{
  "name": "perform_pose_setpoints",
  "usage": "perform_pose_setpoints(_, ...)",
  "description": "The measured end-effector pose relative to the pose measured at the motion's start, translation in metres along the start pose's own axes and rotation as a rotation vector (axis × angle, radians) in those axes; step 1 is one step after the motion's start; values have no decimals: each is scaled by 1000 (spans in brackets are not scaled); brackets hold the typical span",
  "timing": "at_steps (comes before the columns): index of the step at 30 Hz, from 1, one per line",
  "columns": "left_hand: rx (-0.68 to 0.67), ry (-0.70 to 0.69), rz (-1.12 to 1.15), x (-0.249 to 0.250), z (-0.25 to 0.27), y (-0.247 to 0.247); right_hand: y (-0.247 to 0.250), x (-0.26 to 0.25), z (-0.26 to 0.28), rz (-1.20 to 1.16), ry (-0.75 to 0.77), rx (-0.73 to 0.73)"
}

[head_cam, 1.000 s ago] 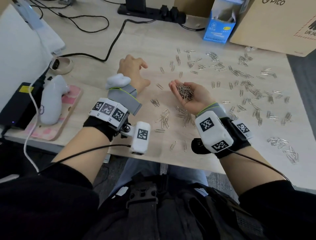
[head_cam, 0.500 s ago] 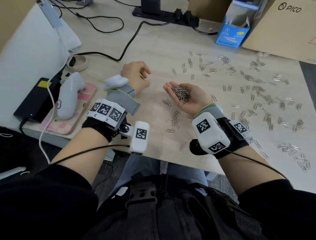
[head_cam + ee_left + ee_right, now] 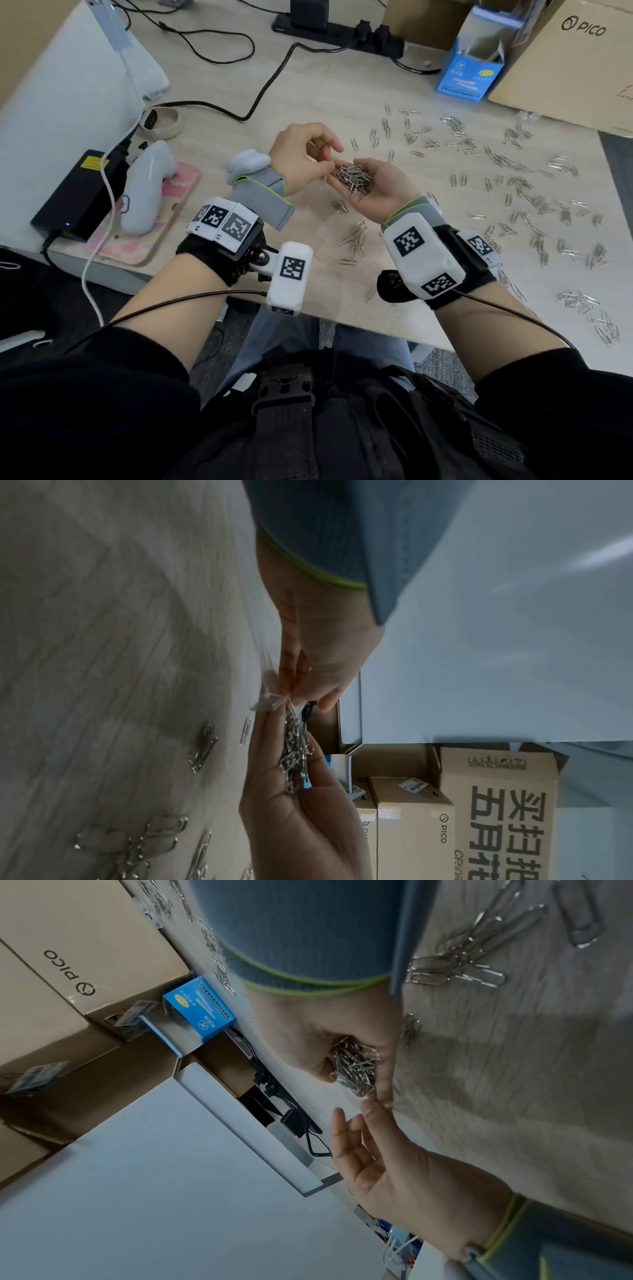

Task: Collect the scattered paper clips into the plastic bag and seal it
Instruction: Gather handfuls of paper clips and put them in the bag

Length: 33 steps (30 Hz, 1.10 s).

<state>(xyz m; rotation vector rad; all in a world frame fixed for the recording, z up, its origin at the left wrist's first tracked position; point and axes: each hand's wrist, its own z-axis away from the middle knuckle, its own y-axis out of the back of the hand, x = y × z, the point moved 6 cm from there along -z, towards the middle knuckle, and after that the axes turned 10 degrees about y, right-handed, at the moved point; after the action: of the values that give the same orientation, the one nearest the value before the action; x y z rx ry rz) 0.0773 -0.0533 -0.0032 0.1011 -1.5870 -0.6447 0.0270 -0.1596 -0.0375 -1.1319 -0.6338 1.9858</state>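
Heap of paper clips [image 3: 352, 180] lies in upturned right hand [image 3: 383, 197], palm cupped, fingers relaxed, held over mid-desk [image 3: 342, 85]. Left hand [image 3: 301, 154], at 10 o'clock of heap, pinches its edge between thumb and forefinger, other fingers lifted. Loose clips [image 3: 513, 178] are scattered on desk from 12 to 4 o'clock. Blue box [image 3: 471, 73] stands at 1 o'clock.

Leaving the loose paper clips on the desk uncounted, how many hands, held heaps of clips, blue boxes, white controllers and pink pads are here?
Heap of paper clips: 1
Hands: 2, left hand pinching at the heap, right hand carrying it
Blue box: 1
White controller: 1
Pink pad: 1
Total: 6
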Motion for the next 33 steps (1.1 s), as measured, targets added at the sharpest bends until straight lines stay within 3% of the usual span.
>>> perform_pose_setpoints(15,48,-26,15,4,-3,6,-13,-6,-1,62,-31,-106)
perform_pose_setpoints(33,130,24,-35,-8,-9,13,-28,-20,12,206,-4,-76)
